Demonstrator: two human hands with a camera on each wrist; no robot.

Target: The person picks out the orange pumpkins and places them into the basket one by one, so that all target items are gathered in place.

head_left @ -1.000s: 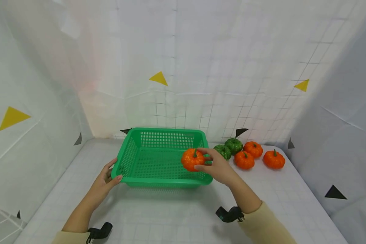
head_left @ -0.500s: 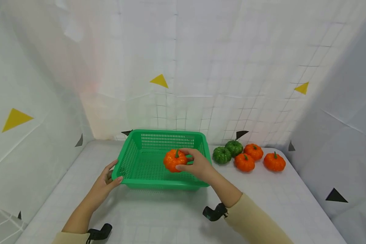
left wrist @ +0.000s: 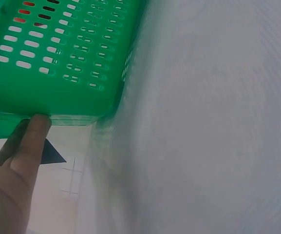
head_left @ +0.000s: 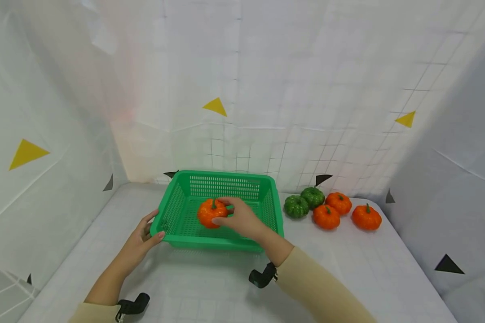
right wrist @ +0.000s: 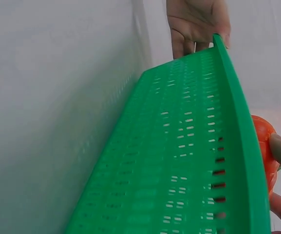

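Note:
In the head view a green plastic basket [head_left: 222, 244] with slotted sides stands on the white table. My left hand [head_left: 139, 244] holds its near left corner, thumb on the rim and fingers along the outer side; the left wrist view shows these fingers [left wrist: 33, 139] against the basket wall. Over the basket's inside, left of its middle, my right hand [head_left: 242, 220] grips a small orange pumpkin [head_left: 210, 214] with a green stem. Whether the pumpkin touches the basket floor cannot be told. From the right wrist, the basket's near wall [right wrist: 179, 141] partly hides the pumpkin [right wrist: 267, 146].
Right of the basket lie two green pumpkins [head_left: 296, 206] and three orange pumpkins [head_left: 326, 217], one of these [head_left: 366, 217] apart near the table's right edge. White sheet walls [head_left: 266, 89] with yellow and black triangles enclose the table at the back and sides.
My right hand has carried the orange pumpkin leftward, from the basket's right side to left of its middle. The left hand has kept its place on the corner.

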